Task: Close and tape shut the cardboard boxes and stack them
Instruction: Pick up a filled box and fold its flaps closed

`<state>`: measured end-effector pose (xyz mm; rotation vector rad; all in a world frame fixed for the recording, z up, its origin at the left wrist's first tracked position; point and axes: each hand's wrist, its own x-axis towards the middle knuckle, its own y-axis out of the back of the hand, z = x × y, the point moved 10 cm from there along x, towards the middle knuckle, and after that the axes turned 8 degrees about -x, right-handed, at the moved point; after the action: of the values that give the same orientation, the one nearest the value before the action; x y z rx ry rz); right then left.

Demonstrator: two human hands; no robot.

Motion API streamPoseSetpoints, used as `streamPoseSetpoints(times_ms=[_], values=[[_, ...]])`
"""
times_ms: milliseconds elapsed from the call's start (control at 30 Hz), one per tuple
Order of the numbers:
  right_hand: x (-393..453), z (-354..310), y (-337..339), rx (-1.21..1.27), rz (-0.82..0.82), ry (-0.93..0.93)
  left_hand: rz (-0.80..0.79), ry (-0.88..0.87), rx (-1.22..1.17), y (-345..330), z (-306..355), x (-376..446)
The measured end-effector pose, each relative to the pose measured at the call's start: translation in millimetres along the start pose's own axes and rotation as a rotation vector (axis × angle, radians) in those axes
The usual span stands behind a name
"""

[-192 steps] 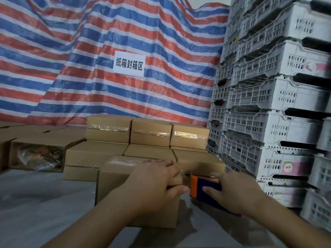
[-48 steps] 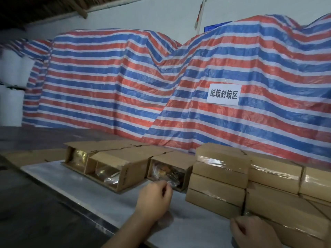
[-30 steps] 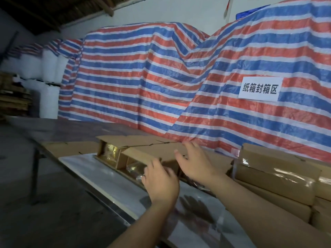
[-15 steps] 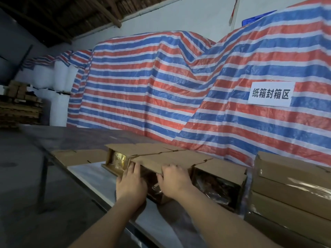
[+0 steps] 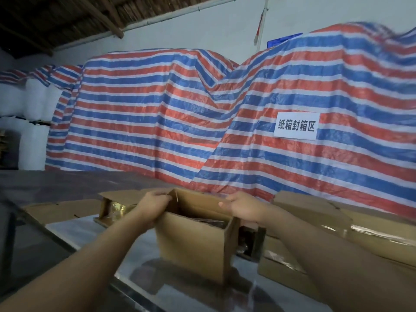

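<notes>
Having been pulled out of the row of unsealed boxes and turned mouth-up, the open cardboard box [image 5: 193, 244] now stands at the tabletop's [image 5: 90, 230] near edge. It is gripped at its top rim: the left hand [image 5: 153, 207] at 9 o'clock, the right hand [image 5: 242, 207] at 3 o'clock, fingers curled over the edges. Flaps are not yet folded; taped boxes [image 5: 360, 230] lie at 3 o'clock.
</notes>
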<state>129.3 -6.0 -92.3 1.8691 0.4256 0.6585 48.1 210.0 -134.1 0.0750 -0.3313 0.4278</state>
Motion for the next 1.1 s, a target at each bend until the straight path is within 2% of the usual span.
streamPoseSetpoints(times_ms=[67,167,267,433,500,600,800,933,1100], values=[[-26.4,23.4,9.1,0.037,-0.044,-0.042,-0.148,0.095,-0.104,-25.0,4.3,-6.1],[-66.2,52.5,31.5,0.043,-0.033,-0.062,-0.368,0.121,-0.112,-68.1,12.2,-18.2],[-99.8,80.5,47.9,0.096,-0.016,-0.102,-0.474,0.157,-0.174,-113.9,14.1,-33.3],[-148.9,135.9,65.8,0.306,0.036,-0.219,-0.431,0.347,-0.457,-186.2,0.2,-66.6],[-168.8,160.6,72.2,0.368,0.068,-0.262,-0.386,0.391,-0.489,-211.7,-3.2,-78.9],[-204.2,200.1,83.0,0.485,0.144,-0.354,-0.411,0.431,-0.51,-251.4,1.3,-98.6],[-268.4,260.1,97.2,0.789,0.296,-0.478,-0.531,0.439,-0.51,-322.1,12.2,-132.9],[-302.6,281.8,101.7,0.918,0.466,-0.547,-0.634,0.395,-0.535,-354.1,18.7,-143.4],[-313.0,276.5,100.3,1.118,0.565,-0.529,-0.569,0.327,-0.613,-372.2,9.8,-142.7]])
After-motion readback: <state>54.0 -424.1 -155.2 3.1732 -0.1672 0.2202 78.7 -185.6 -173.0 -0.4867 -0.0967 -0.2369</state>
